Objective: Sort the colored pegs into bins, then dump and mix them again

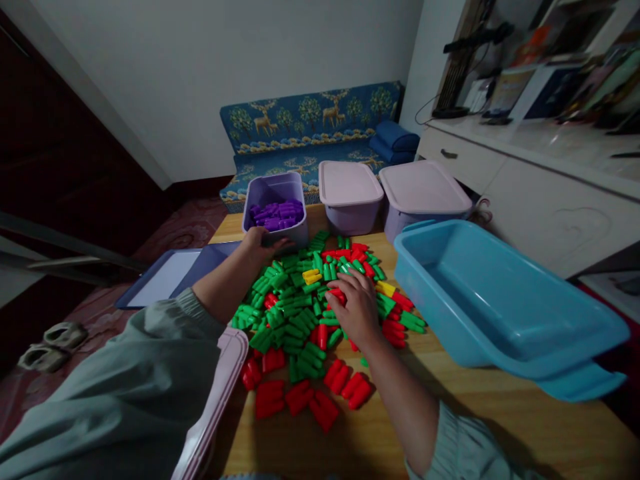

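Observation:
A pile of green plastic pieces point(295, 300), shaped like joined rounded tubes, spreads over the wooden table with red ones among them. At the front wall of an open purple bin point(301, 235), my left hand point(263, 245) touches its lower edge with fingers stretched out. Purple pieces point(277, 215) lie inside that bin. My right hand point(356, 303) is over the right part of the pile, its thumb and curved fingers around a red plastic piece point(338, 296). A few yellow pieces point(312, 276) show among the green. Several red pieces point(300, 397) lie nearer me.
An empty-looking blue tub point(500, 300) stands at the right. Two lidded bins, one point(350, 193) beside another point(425, 193), stand at the back. A pale lid point(220, 393) leans by my left arm. Beyond are a patterned sofa point(310, 127) and a white cabinet point(525, 180).

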Tool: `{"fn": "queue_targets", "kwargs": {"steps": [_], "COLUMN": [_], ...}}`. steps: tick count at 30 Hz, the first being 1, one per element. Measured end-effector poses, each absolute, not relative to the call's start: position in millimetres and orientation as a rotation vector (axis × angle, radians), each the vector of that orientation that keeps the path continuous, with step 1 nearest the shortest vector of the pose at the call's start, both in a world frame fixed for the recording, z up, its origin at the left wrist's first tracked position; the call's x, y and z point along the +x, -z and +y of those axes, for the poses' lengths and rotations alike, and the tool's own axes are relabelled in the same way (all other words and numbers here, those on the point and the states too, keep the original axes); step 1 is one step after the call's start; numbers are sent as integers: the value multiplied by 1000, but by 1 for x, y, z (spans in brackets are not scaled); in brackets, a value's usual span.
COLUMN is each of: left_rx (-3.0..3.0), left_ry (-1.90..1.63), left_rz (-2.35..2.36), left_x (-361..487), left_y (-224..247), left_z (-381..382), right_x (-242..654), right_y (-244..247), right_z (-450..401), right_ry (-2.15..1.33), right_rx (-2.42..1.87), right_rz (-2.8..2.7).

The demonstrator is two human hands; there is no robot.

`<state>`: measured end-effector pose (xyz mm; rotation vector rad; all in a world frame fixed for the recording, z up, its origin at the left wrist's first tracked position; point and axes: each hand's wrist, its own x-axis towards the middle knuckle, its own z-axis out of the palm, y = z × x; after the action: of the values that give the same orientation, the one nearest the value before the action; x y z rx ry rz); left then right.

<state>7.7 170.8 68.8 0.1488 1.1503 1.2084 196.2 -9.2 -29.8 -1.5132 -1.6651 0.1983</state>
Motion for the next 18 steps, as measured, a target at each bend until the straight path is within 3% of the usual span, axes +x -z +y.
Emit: {"fn": "queue_targets", "kwargs": {"steps": [11,18], "left_rx": [289,575], "left_ry": [-1318,-1473], "left_rz": [967,981], "left_x": [6,-3], "left_y": [-59,-40], "left_z": [131,98], "right_x": [197,197], "right_y": [34,10], "right_z": [-8,-7], "right_ry": [-161,-164], "right_rx": [-1497,-1357], "right_rz": [-1671,-1516]}}
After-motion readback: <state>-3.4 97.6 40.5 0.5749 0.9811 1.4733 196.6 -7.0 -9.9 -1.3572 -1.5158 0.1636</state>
